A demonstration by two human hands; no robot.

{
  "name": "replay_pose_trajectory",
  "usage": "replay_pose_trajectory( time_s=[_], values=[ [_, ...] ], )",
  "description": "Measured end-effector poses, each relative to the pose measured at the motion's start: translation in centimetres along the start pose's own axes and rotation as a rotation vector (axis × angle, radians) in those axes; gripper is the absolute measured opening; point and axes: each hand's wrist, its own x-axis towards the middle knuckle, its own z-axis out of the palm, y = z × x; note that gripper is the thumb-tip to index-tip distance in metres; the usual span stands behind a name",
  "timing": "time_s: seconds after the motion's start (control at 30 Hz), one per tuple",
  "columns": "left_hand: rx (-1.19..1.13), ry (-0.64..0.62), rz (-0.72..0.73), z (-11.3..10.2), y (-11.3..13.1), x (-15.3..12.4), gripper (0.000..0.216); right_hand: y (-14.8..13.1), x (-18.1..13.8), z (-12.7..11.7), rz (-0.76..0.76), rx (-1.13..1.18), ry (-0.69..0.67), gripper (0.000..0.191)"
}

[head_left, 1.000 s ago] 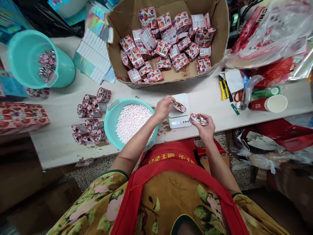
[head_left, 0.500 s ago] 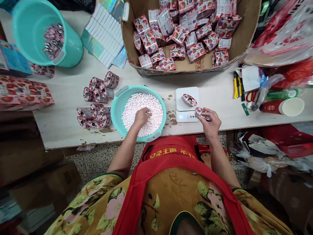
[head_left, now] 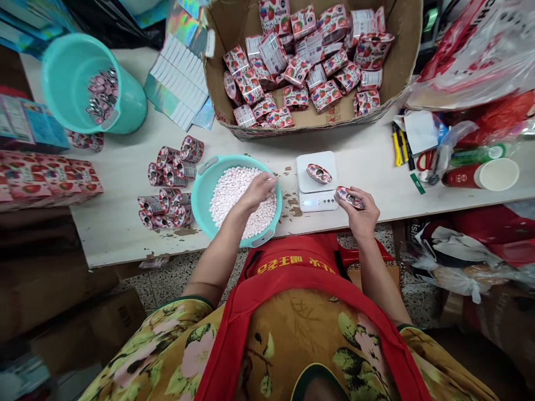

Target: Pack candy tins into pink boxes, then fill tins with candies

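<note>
On my left, two clusters of little round packs (head_left: 184, 168), strawberry-printed in red and white with dark holes showing in their ends, stand on the table (head_left: 117, 234). Just beside them sits my turquoise basin (head_left: 202, 201), well filled with small, smooth tablets (head_left: 229, 192) of a very pale pink. My left hand (head_left: 259, 189) is over the basin's right side, the tablets spread beneath and to the left of my bent fingers; the fingertips are drawn together, and I cannot tell whether they pinch a tablet. Further right is the white scale (head_left: 326, 159), and on its plate lies an oval pack (head_left: 314, 174) in the same strawberry print, a dark opening in its middle, well apart from my fingers. At the scale's right edge, my right hand (head_left: 363, 213) grasps a matching pack (head_left: 346, 196), its left end poking out past my thumb and fingers.
</note>
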Motion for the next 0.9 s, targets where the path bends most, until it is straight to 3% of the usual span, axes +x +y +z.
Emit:
replay_pose_trajectory(
  time_s=[0.13,0.27,0.37,0.7,0.9],
  values=[
    [0.471,-0.125,0.205,7.3,2.0,4.2,0.011,0.2,0.1,-0.7,0.029,0.004,0.024,0.027],
    [0.951,-0.122,0.205,11.1,2.3,7.1,0.012,1.0,0.2,-1.7,0.051,0.013,0.037,0.026],
    [1.050,-0.113,0.176,11.5,1.9,7.8,0.029,1.8,0.3,-2.2,0.074,0.027,0.051,0.026],
    [0.733,-0.099,0.254,10.2,0.5,8.0,0.018,2.5,1.5,-1.7,0.115,0.050,0.050,0.030],
    [0.964,-0.096,0.205,10.5,1.3,7.7,0.026,1.6,2.2,-0.8,0.132,0.065,0.059,0.031]
  ],
)
